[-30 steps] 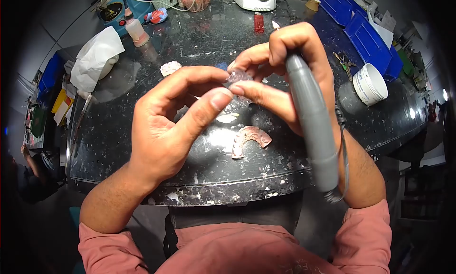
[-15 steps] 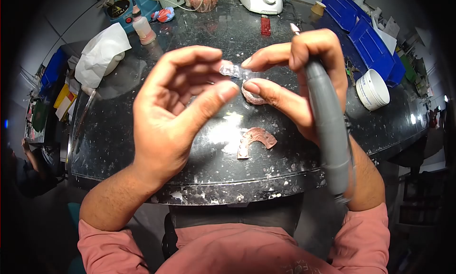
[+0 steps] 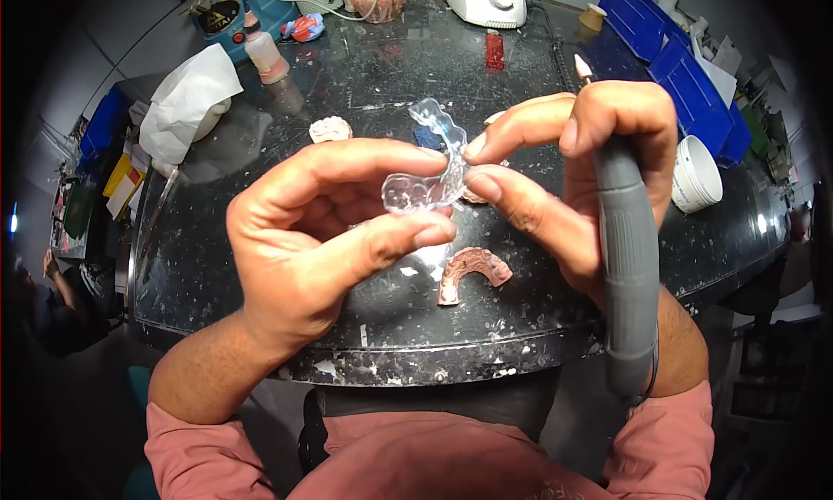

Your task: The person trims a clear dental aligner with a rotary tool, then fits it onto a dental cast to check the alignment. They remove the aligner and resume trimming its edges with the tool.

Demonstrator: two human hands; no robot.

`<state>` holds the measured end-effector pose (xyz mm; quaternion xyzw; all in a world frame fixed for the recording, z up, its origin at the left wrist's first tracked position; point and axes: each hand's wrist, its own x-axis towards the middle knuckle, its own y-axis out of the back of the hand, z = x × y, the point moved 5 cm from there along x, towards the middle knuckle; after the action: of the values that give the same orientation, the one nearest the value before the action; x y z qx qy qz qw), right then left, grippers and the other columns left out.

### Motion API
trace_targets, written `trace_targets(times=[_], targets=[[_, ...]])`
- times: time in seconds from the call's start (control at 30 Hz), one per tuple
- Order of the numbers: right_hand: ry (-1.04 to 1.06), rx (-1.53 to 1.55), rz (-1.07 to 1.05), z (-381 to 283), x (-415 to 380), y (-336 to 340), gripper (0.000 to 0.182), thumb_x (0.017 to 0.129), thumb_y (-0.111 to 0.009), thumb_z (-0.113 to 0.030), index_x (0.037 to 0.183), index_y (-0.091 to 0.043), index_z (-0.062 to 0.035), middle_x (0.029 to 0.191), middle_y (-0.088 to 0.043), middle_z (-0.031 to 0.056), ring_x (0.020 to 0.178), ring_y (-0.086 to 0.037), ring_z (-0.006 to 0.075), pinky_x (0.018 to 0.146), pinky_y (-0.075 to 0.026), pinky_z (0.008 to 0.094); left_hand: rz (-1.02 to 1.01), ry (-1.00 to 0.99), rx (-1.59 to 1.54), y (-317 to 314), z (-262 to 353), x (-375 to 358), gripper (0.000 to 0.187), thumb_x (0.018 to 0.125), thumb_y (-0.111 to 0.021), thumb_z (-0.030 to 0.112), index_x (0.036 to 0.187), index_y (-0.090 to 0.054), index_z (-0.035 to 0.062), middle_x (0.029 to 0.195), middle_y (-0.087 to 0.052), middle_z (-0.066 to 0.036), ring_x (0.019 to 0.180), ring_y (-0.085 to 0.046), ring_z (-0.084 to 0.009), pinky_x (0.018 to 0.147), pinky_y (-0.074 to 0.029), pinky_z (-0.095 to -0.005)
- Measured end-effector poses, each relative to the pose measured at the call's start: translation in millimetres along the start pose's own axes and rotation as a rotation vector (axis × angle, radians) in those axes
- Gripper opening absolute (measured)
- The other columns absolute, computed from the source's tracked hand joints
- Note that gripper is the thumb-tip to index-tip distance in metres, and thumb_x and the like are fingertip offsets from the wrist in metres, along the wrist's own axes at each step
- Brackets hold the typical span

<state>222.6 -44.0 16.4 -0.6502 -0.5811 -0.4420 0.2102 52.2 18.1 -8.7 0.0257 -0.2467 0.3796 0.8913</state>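
A clear horseshoe-shaped dental aligner (image 3: pixel 421 190) is in the air above the table. My right hand (image 3: pixel 577 179) pinches its curved front between thumb and index finger. A grey rotary handpiece (image 3: pixel 628 266) with a pale pointed tip also lies in that hand, tip up, against the curled fingers. My left hand (image 3: pixel 299 231) is curved around the aligner's near arm, index fingertip and thumb at its edges. Below the hands a brown dental arch model (image 3: pixel 475 270) lies on the table. A pale dental model (image 3: pixel 331 129) stands behind my left hand; another is mostly hidden behind the aligner.
The dark, speckled table (image 3: pixel 538 326) has a rounded front edge. At the back are a squeeze bottle (image 3: pixel 264 53), a white control box (image 3: pixel 488 1) and a red block (image 3: pixel 495 51). To the right stand a white tub (image 3: pixel 697 175) and blue bins (image 3: pixel 694 92); white paper (image 3: pixel 186 92) lies left.
The aligner has turned, so its full horseshoe shape shows. My right hand and the handpiece have shifted right and slightly down. My left fingers have moved around the aligner's near arm.
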Motion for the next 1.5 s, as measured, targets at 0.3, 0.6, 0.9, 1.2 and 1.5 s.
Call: trace_targets(times=[0.3, 0.6, 0.9, 1.2, 1.5], targets=[[-0.119, -0.083, 0.023, -6, -2, 24, 0.041, 0.086, -0.045, -0.033, 0.101, -0.057, 0.0026, 0.093, -0.06, 0.0124, 0.082, -0.05, 0.0146, 0.079, -0.041, 0.0302, 0.085, -0.099, 0.153, 4, 6, -1, 0.03, 0.078, -0.073, -0.002, 0.103, -0.057, -0.0041, 0.087, -0.064, -0.01, 0.073, -0.067, -0.0158, 0.064, -0.057, -0.0265], [-0.527, 0.176, 0.128, -10, -2, -2, 0.029, 0.078, -0.071, -0.011, 0.101, -0.054, -0.0048, 0.085, -0.056, 0.0022, 0.068, -0.054, 0.007, 0.061, -0.046, 0.0225, 0.085, -0.169, 0.3, 9, 10, 0, 0.029, 0.078, -0.071, -0.01, 0.102, -0.057, -0.003, 0.088, -0.064, -0.011, 0.077, -0.068, -0.016, 0.067, -0.057, -0.0263], [-0.313, 0.02, 0.044, -20, -10, -12, 0.039, 0.078, -0.077, -0.003, 0.107, -0.051, -0.004, 0.08, -0.062, 0.0074, 0.064, -0.055, 0.0079, 0.057, -0.045, 0.021, -0.066, -0.302, 0.61, 9, 21, -4, 0.032, 0.077, -0.072, -0.008, 0.104, -0.055, -0.0031, 0.101, -0.064, -0.016, 0.097, -0.065, -0.0205, 0.085, -0.053, -0.0312], [-0.026, -0.018, -0.056, -34, -7, -15, 0.038, 0.08, -0.076, -0.02, 0.101, -0.049, -0.0045, 0.079, -0.052, 0.0063, 0.077, -0.053, 0.0193, 0.079, -0.052, 0.0409, -0.218, -0.578, 0.962, -8, 41, -2, 0.043, 0.077, -0.072, -0.007, 0.113, -0.053, 0.0046, 0.097, -0.065, -0.016, 0.087, -0.065, -0.027, 0.079, -0.053, -0.0412], [0.069, -0.133, -0.221, -32, -6, -28, 0.044, 0.083, -0.073, -0.019, 0.112, -0.042, -0.0068, 0.094, -0.059, 0.0142, 0.105, -0.062, 0.0423, 0.101, -0.04, 0.0602, -0.064, -0.427, 0.632, 7, 22, -9, 0.037, 0.075, -0.072, -0.01, 0.106, -0.054, -0.0027, 0.1, -0.064, -0.014, 0.098, -0.063, -0.025, 0.089, -0.05, -0.0383]])
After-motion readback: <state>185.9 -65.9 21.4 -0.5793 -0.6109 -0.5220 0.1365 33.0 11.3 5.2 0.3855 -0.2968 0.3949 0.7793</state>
